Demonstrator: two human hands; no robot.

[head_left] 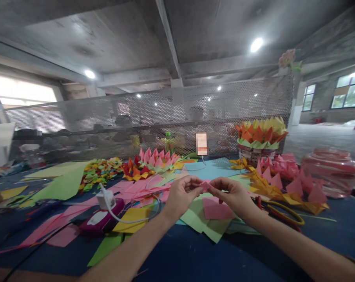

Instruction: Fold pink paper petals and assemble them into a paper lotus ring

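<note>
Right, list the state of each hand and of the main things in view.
Left hand: pinching pink paper piece
Right hand: pinching the same piece
Pink paper piece: folded, held up
Pink sheet: flat
Charger: cable attached
Basket: topped with folded paper
Jar: upright, lid unclear
Ceiling light: lit

Bare grey concrete makes the ceiling (121, 35) across the top of the frame, with a beam (167, 35) running down toward the centre. A bright lamp (256, 45) glows at upper right, another light (89, 74) at upper left, and smaller spots (219, 88) show nearer the middle. A glaring, whitish window (21, 88) stands at the left edge; at far right, dark-framed panes (350, 92) sit in a grey wall (321, 109) above pale floor (315, 135). A perforated grey screen (92, 109) spans the middle, behind a dark blue table (171, 258) at the bottom.
</note>
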